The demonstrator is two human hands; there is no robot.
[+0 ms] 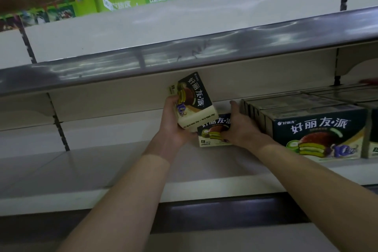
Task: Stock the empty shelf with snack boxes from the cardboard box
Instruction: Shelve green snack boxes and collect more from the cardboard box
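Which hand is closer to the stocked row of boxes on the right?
Right. The right hand grips an upright box beside the left end of the row; the left hand holds a tilted box farther left.

1. To me the snack boxes (pixel 319 131) look like printed cardboard with a slight sheen.
2. The shelf (pixel 92 170) is smooth, matt off-white. Painted metal, I'd say.
3. The front rail (pixel 143 61) above is grey and glossy, catching reflections.

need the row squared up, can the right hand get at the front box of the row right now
Probably yes: the right hand sits just beside the front box with nothing between them, but it grips a lower box and must release that first.
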